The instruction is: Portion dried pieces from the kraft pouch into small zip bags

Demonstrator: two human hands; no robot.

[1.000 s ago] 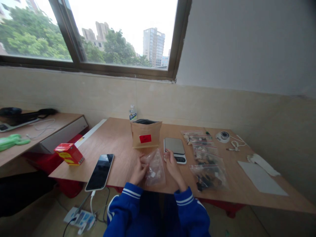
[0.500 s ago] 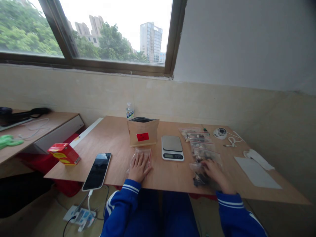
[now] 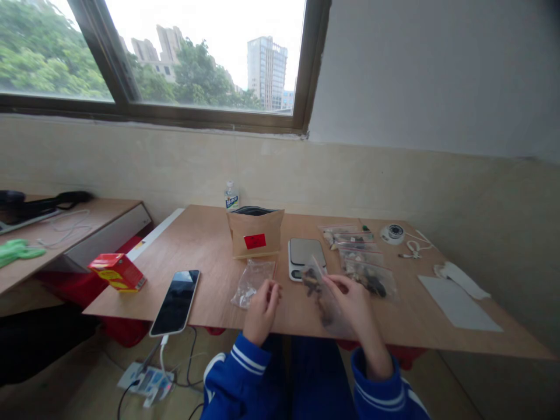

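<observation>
A smartphone [image 3: 175, 300] lies at the front edge of a wooden surface [image 3: 210, 233], left of a clear plastic bag [image 3: 250, 281]. The left hand [image 3: 261, 308] curls beside that bag; whether it grips anything cannot be told. Before a digital scale [image 3: 306, 252], the right hand [image 3: 353, 300] pinches a zip bag [image 3: 326, 310] of brown pieces, near other filled bags [image 3: 371, 281].

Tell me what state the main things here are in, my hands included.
Right hand: pinching held bag
Held bag: clear, pieces inside
Left hand: fingers curled, grip unclear
Nearby clear bag: lying down, seal unclear
Brown bag: upright, top open
Scale: partly hidden, reading illegible
Phone: screen dark, cable plugged in
Bottle: upright, capped
</observation>
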